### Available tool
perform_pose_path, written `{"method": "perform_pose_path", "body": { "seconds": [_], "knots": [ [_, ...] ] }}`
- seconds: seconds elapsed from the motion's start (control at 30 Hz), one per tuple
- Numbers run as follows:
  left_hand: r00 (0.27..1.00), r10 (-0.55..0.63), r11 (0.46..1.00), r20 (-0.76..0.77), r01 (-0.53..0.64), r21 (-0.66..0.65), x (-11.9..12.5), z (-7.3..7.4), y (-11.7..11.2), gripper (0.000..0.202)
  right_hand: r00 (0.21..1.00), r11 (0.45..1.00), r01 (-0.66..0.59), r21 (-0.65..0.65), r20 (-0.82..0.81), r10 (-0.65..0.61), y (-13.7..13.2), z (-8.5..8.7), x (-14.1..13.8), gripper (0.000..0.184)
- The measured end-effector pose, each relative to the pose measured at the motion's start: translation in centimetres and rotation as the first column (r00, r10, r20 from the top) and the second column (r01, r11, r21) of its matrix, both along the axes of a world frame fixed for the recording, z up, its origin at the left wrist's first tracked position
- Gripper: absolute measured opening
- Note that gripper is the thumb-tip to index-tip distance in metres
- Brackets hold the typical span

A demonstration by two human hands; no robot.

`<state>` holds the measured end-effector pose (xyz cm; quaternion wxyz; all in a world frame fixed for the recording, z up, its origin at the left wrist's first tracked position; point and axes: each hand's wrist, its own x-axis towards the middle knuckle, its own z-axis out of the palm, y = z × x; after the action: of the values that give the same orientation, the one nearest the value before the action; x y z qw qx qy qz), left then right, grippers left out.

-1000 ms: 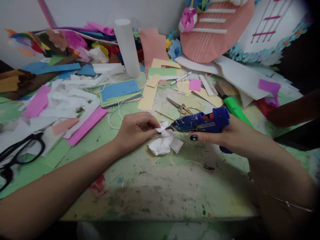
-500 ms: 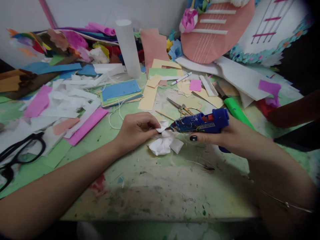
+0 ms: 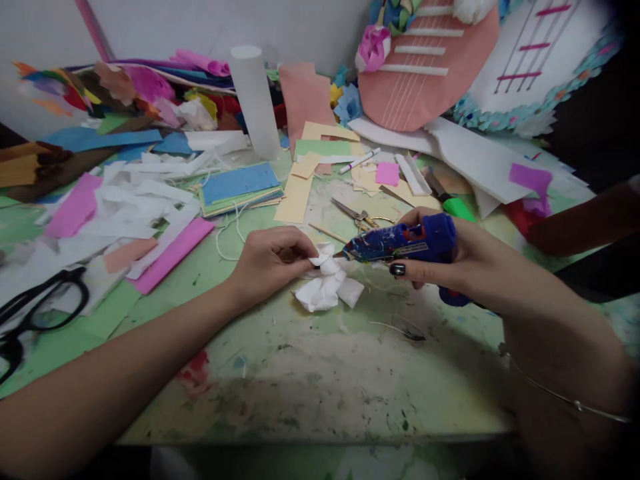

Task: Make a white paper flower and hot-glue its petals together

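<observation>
My left hand (image 3: 274, 262) pinches the upper left edge of a white paper flower (image 3: 324, 287) with thumb and fingertips, its crumpled petals spreading down over the table. In my right hand (image 3: 450, 260) is a blue hot glue gun (image 3: 400, 241), held on its side. Its nozzle points left, at the top of the flower; whether it touches the paper I cannot tell. My right thumb stretches along beneath the gun's body, and the palm hides part of the handle.
Scissors (image 3: 361, 215) and a thin wooden stick (image 3: 327, 232) lie just behind the flower. Black glasses (image 3: 43, 313) rest at left near white paper strips (image 3: 135, 193). A stack of coloured paper (image 3: 243, 185), a white roll (image 3: 256, 103) and a green-handled cutter (image 3: 457, 207) stand or lie farther back.
The glue gun and my right hand have shifted slightly right, its nozzle drawing back a little from the flower. My left hand keeps its pinch nearly in place.
</observation>
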<state>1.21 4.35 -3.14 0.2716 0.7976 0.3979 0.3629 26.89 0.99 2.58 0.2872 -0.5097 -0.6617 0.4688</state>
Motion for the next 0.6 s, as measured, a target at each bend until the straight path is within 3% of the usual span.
{"method": "perform_pose_path", "body": {
  "seconds": [0.1, 0.2, 0.6],
  "knots": [
    [1.0, -0.004, 1.0, 0.002, 0.004, -0.009, 0.01, 0.03, 0.01, 0.005, 0.999, 0.997, -0.049, -0.063, 0.001, 0.049, -0.16, 0.33, 0.46, 0.037],
    [1.0, -0.005, 1.0, 0.002, 0.005, -0.011, 0.0, 0.08, 0.02, 0.004, 0.996, 0.996, -0.085, -0.029, -0.013, 0.085, -0.22, 0.56, 0.67, 0.034],
    [0.999, -0.011, 0.999, 0.044, 0.013, -0.039, -0.1, -0.26, 0.08, 0.006, 0.995, 0.999, -0.022, 0.024, -0.1, 0.024, -0.67, 1.0, 0.73, 0.035]
  ]
}}
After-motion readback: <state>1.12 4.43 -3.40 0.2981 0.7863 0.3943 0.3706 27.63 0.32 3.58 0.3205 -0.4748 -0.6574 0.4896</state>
